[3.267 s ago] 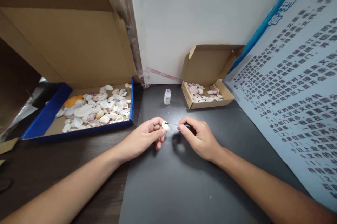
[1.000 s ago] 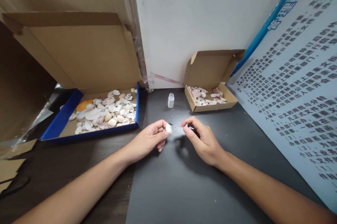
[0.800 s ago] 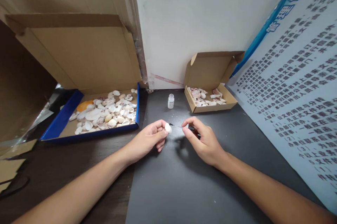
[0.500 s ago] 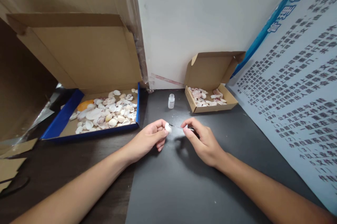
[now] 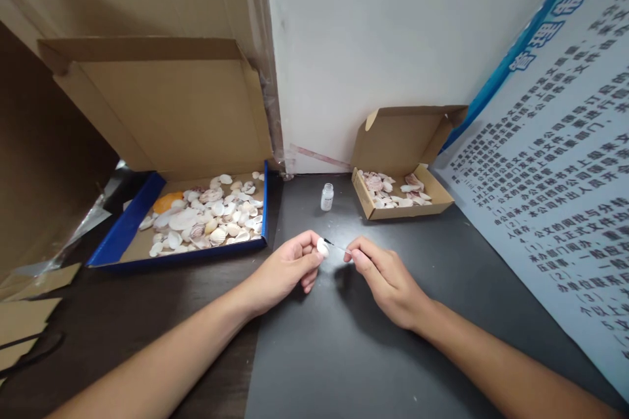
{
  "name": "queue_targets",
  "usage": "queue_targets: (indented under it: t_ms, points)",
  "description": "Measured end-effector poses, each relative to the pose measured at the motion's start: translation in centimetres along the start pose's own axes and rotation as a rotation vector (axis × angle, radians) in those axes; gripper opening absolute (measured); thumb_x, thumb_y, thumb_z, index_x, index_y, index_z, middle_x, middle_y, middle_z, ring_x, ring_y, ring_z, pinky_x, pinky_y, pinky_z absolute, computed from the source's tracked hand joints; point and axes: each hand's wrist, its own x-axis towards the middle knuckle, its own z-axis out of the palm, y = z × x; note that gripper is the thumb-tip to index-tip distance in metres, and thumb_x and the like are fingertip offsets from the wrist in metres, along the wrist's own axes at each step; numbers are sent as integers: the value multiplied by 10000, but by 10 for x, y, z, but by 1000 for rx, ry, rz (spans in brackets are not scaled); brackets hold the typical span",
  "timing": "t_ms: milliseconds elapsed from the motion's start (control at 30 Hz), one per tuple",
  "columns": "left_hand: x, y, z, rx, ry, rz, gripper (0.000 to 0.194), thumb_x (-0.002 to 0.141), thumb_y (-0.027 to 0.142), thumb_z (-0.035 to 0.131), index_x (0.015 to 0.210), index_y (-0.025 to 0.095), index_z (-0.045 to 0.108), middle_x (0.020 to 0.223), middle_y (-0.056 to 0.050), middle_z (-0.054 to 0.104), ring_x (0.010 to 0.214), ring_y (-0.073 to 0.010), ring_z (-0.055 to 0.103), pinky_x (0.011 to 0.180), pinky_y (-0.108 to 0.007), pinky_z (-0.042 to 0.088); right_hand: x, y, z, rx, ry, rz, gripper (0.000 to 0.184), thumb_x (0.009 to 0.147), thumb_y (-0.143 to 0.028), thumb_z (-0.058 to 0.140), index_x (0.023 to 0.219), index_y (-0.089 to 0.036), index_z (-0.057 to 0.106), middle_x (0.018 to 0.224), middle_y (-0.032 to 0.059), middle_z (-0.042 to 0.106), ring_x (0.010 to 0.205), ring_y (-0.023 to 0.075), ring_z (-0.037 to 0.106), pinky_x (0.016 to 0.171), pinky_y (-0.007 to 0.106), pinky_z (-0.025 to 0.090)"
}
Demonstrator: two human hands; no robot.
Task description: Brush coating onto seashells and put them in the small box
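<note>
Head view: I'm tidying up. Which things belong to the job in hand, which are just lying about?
Job: white seashell (left hand), dark-tipped brush (right hand); probably uncapped bottle, blue shell box, small cardboard shell box.
Apparently lying about: cardboard scraps.

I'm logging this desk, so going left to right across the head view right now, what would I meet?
Open blue-walled box of shells → left hand → white shell → thin dark-tipped applicator → right hand → large printed poster.
</note>
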Motion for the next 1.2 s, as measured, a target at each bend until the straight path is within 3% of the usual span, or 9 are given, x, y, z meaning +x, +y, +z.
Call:
queue_targets:
  t_ms: [200, 400, 567, 833, 1033, 1200]
  points:
    - [2, -1, 4, -64, 10, -1, 249, 877, 376, 637, 861, 193, 470, 544, 96, 392, 452, -51, 336, 473, -177, 375, 4, -2, 4, 42, 28, 9, 321, 1018, -401, 337, 838, -192, 501, 630, -38, 447, 579, 121, 425, 580, 244, 330]
    - [2, 1, 22, -303, 25, -58, 238, 865, 320, 647, 834, 195, 447, 560, 102, 332, 448, -43, 251, 417, -151, 320, 10, -4, 13, 78, 90, -14, 336, 1013, -371, 335, 744, -194, 434, 619, -33, 430, 573, 116, 420, 570, 240, 321]
    - [2, 3, 22, -409, 85, -92, 219, 871, 260, 631, 831, 200, 424, 589, 92, 346, 459, -43, 241, 408, -146, 293, 8, -7, 19, 96, 178, 10, 342, 1007, -365, 319, 715, -200, 388, 593, -42, 380, 546, 115, 382, 548, 247, 293]
    - [1, 4, 20, -443, 129, -90, 221, 849, 266, 650, 828, 198, 442, 585, 90, 350, 451, -40, 246, 420, -161, 279, 6, -8, 12, 60, 68, 94, 319, 1013, -378, 337, 768, -196, 428, 609, -47, 421, 558, 118, 414, 562, 248, 303]
    - [0, 4, 20, -447, 140, -76, 231, 840, 279, 669, 840, 202, 451, 586, 94, 349, 452, -40, 245, 429, -161, 270, 2, -8, 12, 79, -8, 67, 324, 1026, -399, 310, 798, -203, 430, 608, -50, 417, 553, 123, 417, 568, 252, 310]
    - [-1, 4, 18, -422, 147, -55, 221, 854, 282, 658, 857, 205, 451, 557, 103, 328, 448, -45, 223, 429, -160, 263, 1, -8, 11, 26, 31, 83, 321, 1026, -405, 315, 802, -204, 427, 599, -53, 411, 541, 123, 413, 566, 258, 303]
